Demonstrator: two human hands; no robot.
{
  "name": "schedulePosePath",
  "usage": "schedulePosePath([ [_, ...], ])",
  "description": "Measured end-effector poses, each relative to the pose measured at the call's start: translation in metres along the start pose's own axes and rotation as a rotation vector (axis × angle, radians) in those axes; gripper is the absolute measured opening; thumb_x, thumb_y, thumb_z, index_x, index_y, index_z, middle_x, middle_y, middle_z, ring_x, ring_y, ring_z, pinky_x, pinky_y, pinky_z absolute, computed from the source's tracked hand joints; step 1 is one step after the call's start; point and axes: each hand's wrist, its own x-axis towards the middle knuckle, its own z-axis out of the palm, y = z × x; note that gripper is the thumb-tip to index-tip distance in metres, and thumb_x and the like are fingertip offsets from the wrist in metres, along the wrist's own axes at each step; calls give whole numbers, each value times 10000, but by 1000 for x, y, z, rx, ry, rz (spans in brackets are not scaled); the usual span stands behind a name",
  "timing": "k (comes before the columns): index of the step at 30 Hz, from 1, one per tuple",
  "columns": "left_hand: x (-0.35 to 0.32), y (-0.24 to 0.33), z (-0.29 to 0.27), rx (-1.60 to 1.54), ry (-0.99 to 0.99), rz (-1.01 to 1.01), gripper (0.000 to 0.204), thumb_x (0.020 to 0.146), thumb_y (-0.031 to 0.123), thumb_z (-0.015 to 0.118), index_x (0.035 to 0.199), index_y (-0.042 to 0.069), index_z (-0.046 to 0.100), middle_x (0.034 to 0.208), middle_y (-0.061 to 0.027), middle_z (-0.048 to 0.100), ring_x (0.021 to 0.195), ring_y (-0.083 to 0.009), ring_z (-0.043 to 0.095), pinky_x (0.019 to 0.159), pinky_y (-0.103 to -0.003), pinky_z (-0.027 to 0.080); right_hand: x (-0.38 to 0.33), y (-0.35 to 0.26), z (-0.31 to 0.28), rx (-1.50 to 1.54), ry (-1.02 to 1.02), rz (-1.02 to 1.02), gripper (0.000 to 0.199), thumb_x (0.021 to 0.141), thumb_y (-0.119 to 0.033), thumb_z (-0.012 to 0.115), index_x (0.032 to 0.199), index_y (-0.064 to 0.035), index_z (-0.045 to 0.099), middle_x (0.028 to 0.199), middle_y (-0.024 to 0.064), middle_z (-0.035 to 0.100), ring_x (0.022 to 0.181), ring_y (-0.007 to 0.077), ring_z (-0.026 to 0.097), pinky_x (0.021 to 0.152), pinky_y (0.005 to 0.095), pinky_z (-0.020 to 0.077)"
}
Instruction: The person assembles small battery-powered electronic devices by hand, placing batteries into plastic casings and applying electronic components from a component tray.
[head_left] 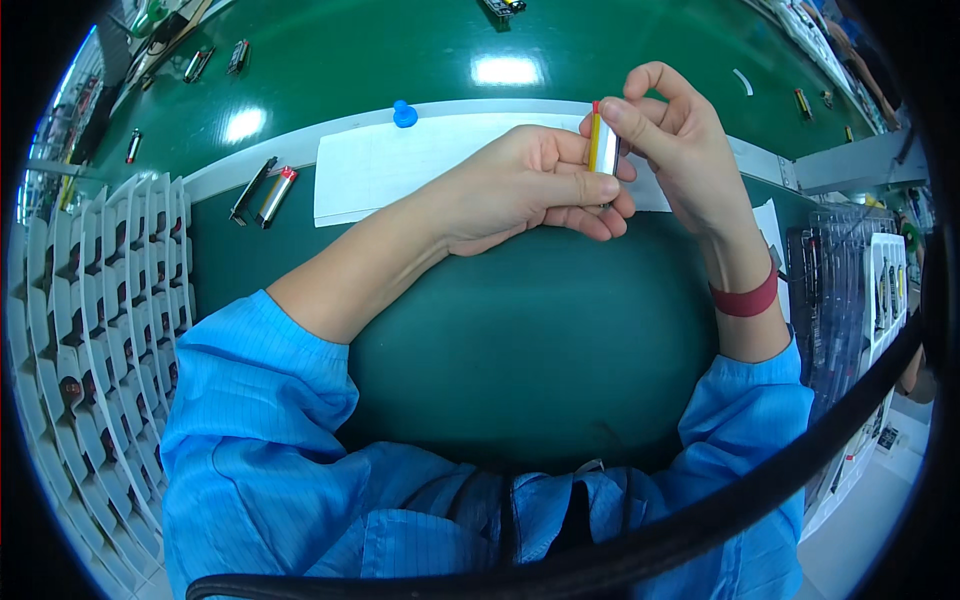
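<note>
Between both hands I hold a small slim battery assembly [606, 152], silver with a yellow edge and a red top end, standing nearly upright. My left hand [545, 188] grips its lower part, thumb across the front and fingers behind. At its upper end is my right hand [672, 135], with the thumb and fingers closed around the top and the index finger bent above. The fingers hide parts of the piece. Left of the paper lie a similar red-topped silver piece [277, 198] and a narrow black casing [253, 190].
White paper [390, 165] lies on the green table [500, 330], a blue knob [404, 114] at its far edge. Stacked white trays [110, 300] stand left; clear plastic trays [830, 270] stand right. Several small assemblies [238, 57] lie on the far green surface. A dark strap [700, 525] crosses the lower view.
</note>
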Motion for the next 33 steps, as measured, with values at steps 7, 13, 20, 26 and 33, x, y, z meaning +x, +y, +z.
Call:
schedulePosePath([
  [7,4,-7,3,58,111,30,266,872,148,544,1069,-28,510,906,-92,607,804,-134,613,721,-248,512,1,9,3,-88,111,1,267,813,-144,642,869,-63,394,675,82,611,522,75,502,481,195,399],
  [13,2,-4,6,105,183,50,262,859,137,564,1048,-37,516,881,-93,610,788,-139,614,717,-241,509,-1,6,-8,84,-14,10,303,842,-109,585,1089,-22,433,956,166,617,821,148,586,734,264,458],
  [20,5,-8,2,37,198,81,224,850,129,577,1020,-14,542,866,-82,616,766,-129,616,708,-238,518,-1,5,-14,63,-182,81,463,832,-92,570,1254,-10,399,1095,143,579,964,160,570,842,278,449],
  [26,4,-8,2,73,182,72,366,865,153,563,1170,-28,473,1061,-114,574,935,-154,581,850,-275,472,11,9,-23,7,-4,-30,407,862,-96,536,1238,-5,411,1021,115,614,885,133,571,816,258,440],
  [33,2,-5,3,144,65,1,343,864,162,563,1144,-30,514,1018,-122,597,880,-160,598,790,-266,485,65,25,-126,-968,597,133,366,824,-127,564,1169,-32,486,993,123,624,878,177,583,762,266,454],
])
